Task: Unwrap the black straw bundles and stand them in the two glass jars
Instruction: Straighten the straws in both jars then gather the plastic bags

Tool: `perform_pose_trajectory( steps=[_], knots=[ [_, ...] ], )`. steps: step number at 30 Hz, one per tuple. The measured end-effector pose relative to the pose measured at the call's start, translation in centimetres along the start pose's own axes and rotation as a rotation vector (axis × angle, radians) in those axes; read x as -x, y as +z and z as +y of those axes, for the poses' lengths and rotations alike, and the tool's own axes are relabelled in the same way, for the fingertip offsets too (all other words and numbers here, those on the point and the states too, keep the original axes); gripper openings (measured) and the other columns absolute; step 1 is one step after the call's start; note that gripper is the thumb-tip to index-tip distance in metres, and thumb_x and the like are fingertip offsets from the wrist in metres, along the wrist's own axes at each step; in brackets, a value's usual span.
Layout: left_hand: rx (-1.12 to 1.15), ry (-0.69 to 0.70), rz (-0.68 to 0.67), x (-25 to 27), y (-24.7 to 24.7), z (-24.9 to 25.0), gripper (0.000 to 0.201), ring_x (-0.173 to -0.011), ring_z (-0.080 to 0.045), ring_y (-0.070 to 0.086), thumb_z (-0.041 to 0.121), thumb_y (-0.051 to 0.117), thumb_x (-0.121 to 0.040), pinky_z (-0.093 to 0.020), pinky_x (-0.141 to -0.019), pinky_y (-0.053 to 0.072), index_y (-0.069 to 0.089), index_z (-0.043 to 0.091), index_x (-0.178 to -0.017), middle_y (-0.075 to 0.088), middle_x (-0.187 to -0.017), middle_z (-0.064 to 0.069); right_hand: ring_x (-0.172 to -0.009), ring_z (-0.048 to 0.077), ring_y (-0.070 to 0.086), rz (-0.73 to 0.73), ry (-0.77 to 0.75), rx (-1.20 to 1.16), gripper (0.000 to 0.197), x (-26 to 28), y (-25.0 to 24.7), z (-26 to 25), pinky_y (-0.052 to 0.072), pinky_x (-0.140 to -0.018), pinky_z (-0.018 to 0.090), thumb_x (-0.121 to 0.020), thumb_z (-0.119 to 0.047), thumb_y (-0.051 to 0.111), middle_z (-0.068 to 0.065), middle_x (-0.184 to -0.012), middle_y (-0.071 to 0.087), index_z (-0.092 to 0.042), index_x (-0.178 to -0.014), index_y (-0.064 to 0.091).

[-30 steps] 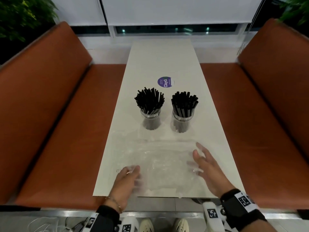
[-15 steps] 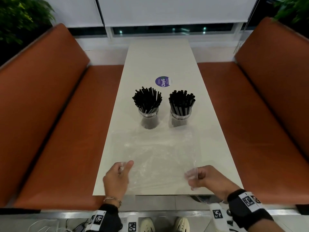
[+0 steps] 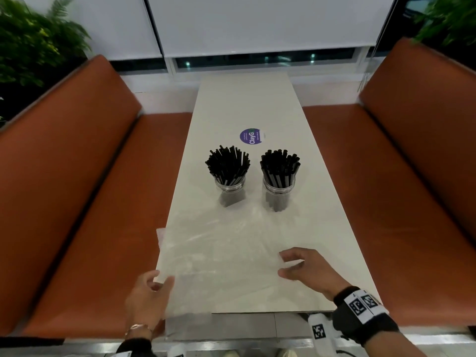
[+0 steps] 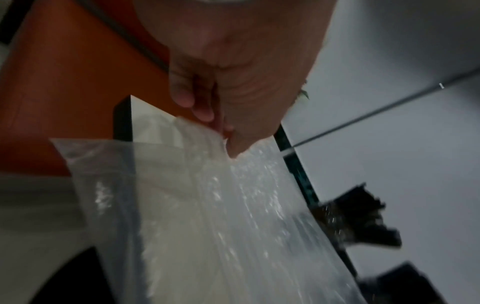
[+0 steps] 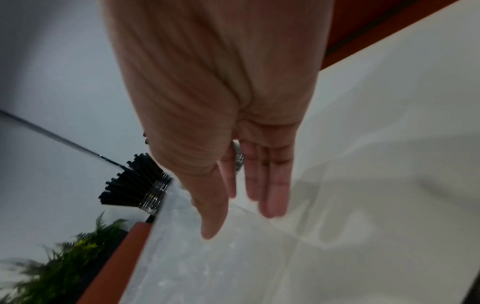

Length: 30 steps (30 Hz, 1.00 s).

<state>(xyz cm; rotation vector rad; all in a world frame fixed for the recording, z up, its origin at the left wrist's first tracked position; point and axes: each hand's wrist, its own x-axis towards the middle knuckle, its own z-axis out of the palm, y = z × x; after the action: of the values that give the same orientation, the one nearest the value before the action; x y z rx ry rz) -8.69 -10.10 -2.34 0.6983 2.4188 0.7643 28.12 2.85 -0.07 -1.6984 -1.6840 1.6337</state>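
Observation:
Two glass jars stand mid-table, the left jar (image 3: 230, 188) and the right jar (image 3: 278, 195), each full of upright black straws (image 3: 228, 164). A clear plastic wrap (image 3: 219, 253) lies flat on the near part of the table and overhangs its left and front edges. My left hand (image 3: 157, 282) pinches the wrap's near left corner between thumb and fingers, as the left wrist view shows for the hand (image 4: 223, 131) and the wrap (image 4: 207, 205). My right hand (image 3: 283, 264) is over the wrap's right edge. In the right wrist view its fingers (image 5: 272, 197) are straight above the wrap (image 5: 207, 267).
The white table (image 3: 244, 104) is long and narrow, with orange benches on the left (image 3: 103, 202) and right (image 3: 373, 189). A round purple sticker (image 3: 251, 136) lies behind the jars. Plants stand in both far corners.
My right hand has let go of the wrap's edge, straightened its fingers and moved forward. The left hand has drawn the wrap leftward, past the table's left edge.

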Motion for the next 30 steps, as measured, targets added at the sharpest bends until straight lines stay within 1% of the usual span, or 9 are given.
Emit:
perform_pose_trajectory(
  steps=[4,7,10,13,16,21,24,27,30],
  knots=[
    [-0.246,0.192,0.143,1.2,1.7,1.3,0.061,-0.122,-0.030,0.057,0.054,0.073,-0.086,-0.051,-0.101,0.051,0.054,0.028,-0.137,0.061,-0.133,-0.008,-0.103,0.004,0.067,0.134,0.018,0.096,0.064,-0.4,-0.4,0.0,0.053,-0.081,0.022,-0.077,-0.038,0.091,-0.012,-0.129,0.063,-0.031,-0.134,0.062],
    [-0.450,0.408,-0.006,2.2,3.9,2.4,0.053,-0.125,-0.023,0.054,0.061,0.070,-0.084,-0.042,-0.103,0.045,0.064,0.036,-0.130,0.059,-0.136,0.003,-0.109,0.009,0.065,0.212,-0.005,0.079,0.072,-0.4,-1.7,-1.0,0.052,-0.084,0.024,-0.079,-0.039,0.090,-0.008,-0.138,0.060,-0.028,-0.141,0.056],
    [-0.600,0.351,-0.130,2.9,5.0,4.3,0.048,-0.129,-0.020,0.051,0.059,0.067,-0.084,-0.038,-0.108,0.040,0.066,0.036,-0.126,0.056,-0.140,0.005,-0.120,0.016,0.060,0.350,-0.053,0.054,0.093,-0.7,-3.3,-2.8,0.051,-0.093,0.029,-0.075,-0.045,0.092,-0.002,-0.148,0.054,-0.025,-0.151,0.044],
    [-0.437,0.496,-0.029,3.5,6.0,8.5,0.037,-0.118,-0.020,0.057,0.042,0.075,-0.083,-0.038,-0.101,0.043,0.071,0.030,-0.119,0.064,-0.128,0.003,-0.132,0.018,0.056,0.486,-0.141,0.052,0.112,-1.5,-4.6,-5.5,0.051,-0.106,0.035,-0.068,-0.056,0.092,-0.002,-0.158,0.045,-0.025,-0.158,0.033],
    [-0.172,0.659,-0.125,3.4,8.5,14.0,0.044,-0.118,-0.018,0.059,0.036,0.078,-0.083,-0.033,-0.103,0.049,0.066,0.026,-0.124,0.063,-0.125,0.004,-0.144,0.018,0.046,0.523,-0.233,0.115,0.126,-2.8,-5.2,-8.7,0.046,-0.115,0.039,-0.064,-0.065,0.091,-0.003,-0.165,0.035,-0.025,-0.162,0.023],
    [0.012,0.562,-0.410,1.2,14.9,21.5,0.093,-0.138,-0.019,0.049,0.043,0.085,-0.077,-0.034,-0.113,0.044,0.039,0.019,-0.154,0.049,-0.152,0.000,-0.156,0.025,0.027,0.528,-0.341,0.256,0.128,-6.1,-5.5,-13.6,0.030,-0.127,0.042,-0.070,-0.060,0.088,0.007,-0.168,0.027,-0.017,-0.165,0.014],
    [0.038,0.461,-0.490,-0.8,18.5,23.7,0.121,-0.140,-0.020,0.048,0.058,0.089,-0.059,-0.038,-0.112,0.049,0.027,0.022,-0.157,0.040,-0.159,0.000,-0.161,0.031,0.011,0.503,-0.325,0.336,0.128,-8.4,-5.4,-14.8,0.020,-0.131,0.046,-0.075,-0.061,0.082,0.013,-0.174,0.011,-0.014,-0.166,0.006],
    [0.258,0.648,-0.594,-2.9,21.9,24.1,0.089,-0.135,-0.029,0.056,0.068,0.072,-0.079,-0.056,-0.104,0.054,0.045,0.026,-0.152,0.047,-0.158,-0.010,-0.162,0.034,0.001,0.516,-0.308,0.380,0.126,-10.3,-4.8,-14.8,0.014,-0.131,0.045,-0.076,-0.061,0.079,0.014,-0.176,0.000,-0.015,-0.167,0.004],
    [0.844,0.482,-0.587,-1.6,20.3,27.1,0.053,-0.116,-0.026,0.070,0.045,0.031,-0.110,-0.044,-0.097,0.055,0.075,0.021,-0.127,0.071,-0.132,-0.009,-0.162,0.034,0.003,0.559,-0.356,0.398,0.118,-11.8,-4.3,-14.6,0.019,-0.131,0.049,-0.078,-0.059,0.076,0.013,-0.175,0.001,-0.014,-0.165,0.011]
  ],
)
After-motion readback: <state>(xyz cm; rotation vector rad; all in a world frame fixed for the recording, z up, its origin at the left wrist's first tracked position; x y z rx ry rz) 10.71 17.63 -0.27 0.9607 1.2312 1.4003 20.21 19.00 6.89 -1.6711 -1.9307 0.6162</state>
